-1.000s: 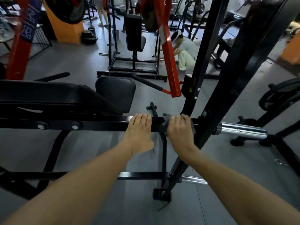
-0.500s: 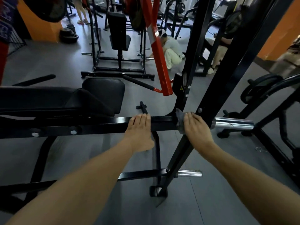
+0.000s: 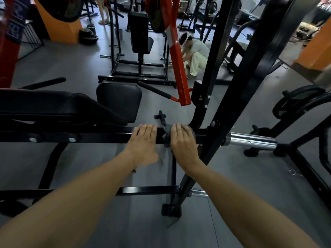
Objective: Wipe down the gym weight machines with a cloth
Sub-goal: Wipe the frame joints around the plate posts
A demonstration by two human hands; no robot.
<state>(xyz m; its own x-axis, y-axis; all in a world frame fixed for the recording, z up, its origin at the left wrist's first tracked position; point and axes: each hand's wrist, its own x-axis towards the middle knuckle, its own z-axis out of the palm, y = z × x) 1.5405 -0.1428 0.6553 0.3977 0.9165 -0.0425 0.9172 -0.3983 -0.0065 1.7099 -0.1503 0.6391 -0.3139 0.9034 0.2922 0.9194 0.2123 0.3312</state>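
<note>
From the head view, most of the cloth (image 3: 166, 138) is hidden under my right hand (image 3: 182, 140); only a dark grey fold shows at the hand's left edge, with a blurred tail hanging below the bar (image 3: 107, 137). My right fingers curl over the bar's top and press the cloth to it, so I hold cloth and bar together. My left hand (image 3: 144, 142) lies just beside it on the bare bar, fingers straight and close, their tips over the far edge; it holds nothing. The thumbs of both hands are out of sight. The bar runs level from left to right, its left end cut off by the frame edge, its right end passing behind a slanted post (image 3: 238, 97) to a chrome sleeve (image 3: 250, 140). A black pad (image 3: 53, 106) sits above the bar at left.
</note>
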